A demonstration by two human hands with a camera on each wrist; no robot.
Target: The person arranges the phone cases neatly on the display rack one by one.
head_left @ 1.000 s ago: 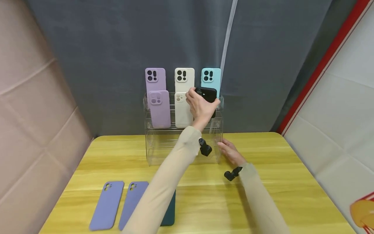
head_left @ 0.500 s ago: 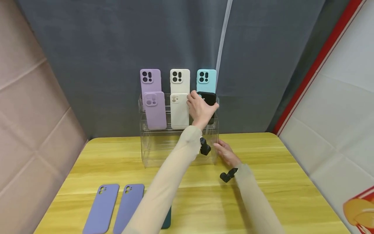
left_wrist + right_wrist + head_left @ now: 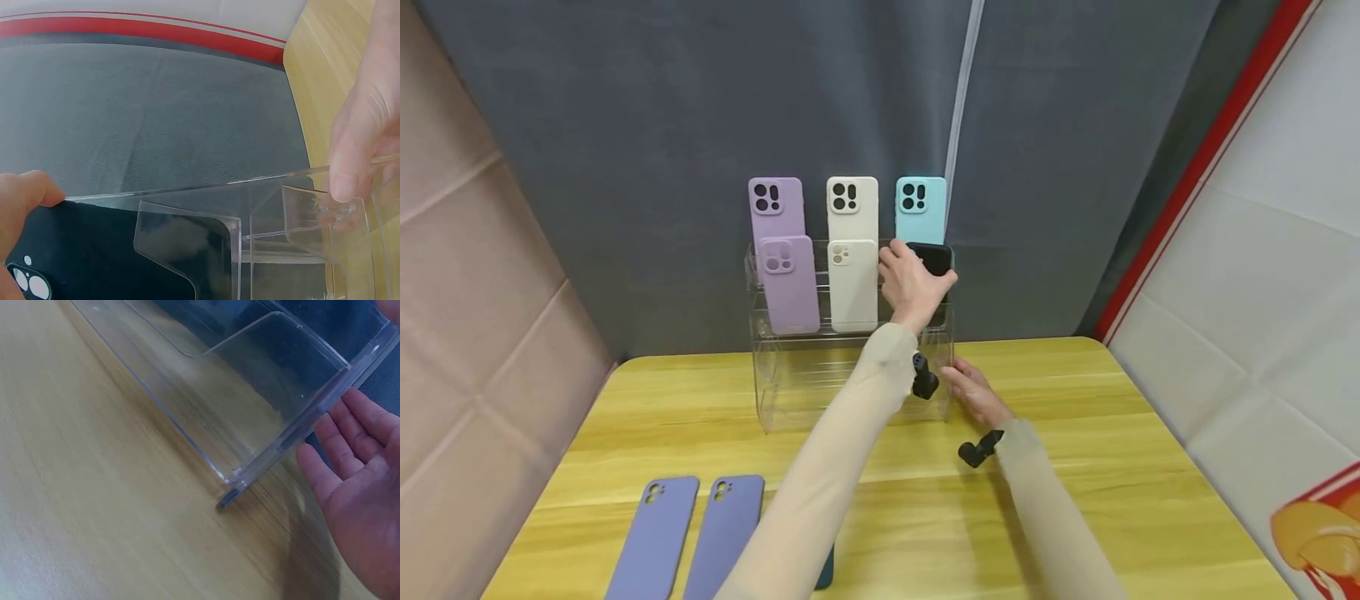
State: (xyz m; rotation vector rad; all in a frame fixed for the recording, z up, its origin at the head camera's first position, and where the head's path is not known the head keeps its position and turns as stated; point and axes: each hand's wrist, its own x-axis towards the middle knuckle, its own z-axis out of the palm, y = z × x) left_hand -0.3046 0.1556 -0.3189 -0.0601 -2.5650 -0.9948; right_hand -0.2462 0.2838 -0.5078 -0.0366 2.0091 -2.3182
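Note:
My left hand [image 3: 913, 287] holds a black phone case [image 3: 936, 257] across its upper part, thumb on the right edge. In the left wrist view the case's lower end is behind a clear lip of the acrylic display stand [image 3: 808, 379]. My right hand [image 3: 369, 494] touches the stand's right side with extended fingers. Beside the black case stand a white phone case [image 3: 853, 292] and a purple phone case [image 3: 790, 292]. Behind them rise another purple case [image 3: 777, 218], a cream case [image 3: 852, 217] and a light blue case [image 3: 921, 218]. My hand hides part of the black case.
Two blue-violet phone cases [image 3: 652, 533] lie on the wooden table [image 3: 1075, 467] at front left. A dark green case [image 3: 826, 571] is mostly hidden under my left forearm. A grey curtain [image 3: 662, 167] hangs close behind the stand.
My left hand has lowered the black phone case into the stand's second tier, in front of the light blue one. My right hand stays at the stand's side. The head view has shifted slightly.

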